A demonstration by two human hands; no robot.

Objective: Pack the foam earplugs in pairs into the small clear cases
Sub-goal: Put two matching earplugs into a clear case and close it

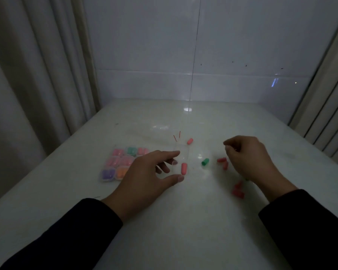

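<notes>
Your left hand (144,172) hovers with fingers spread around a clear case (180,159) on the counter (183,221), a pink earplug (184,168) in it. Your right hand (248,158) is curled; I cannot tell whether it holds anything. Filled cases (119,164) sit left.

Dim, grainy, wide-angle edge distortion

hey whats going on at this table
A person is packing foam earplugs into small clear cases. The left hand is open around a clear case with one pink earplug in it. The right hand is curled above loose red earplugs; a green earplug lies between. Filled cases sit grouped at the left.
</notes>
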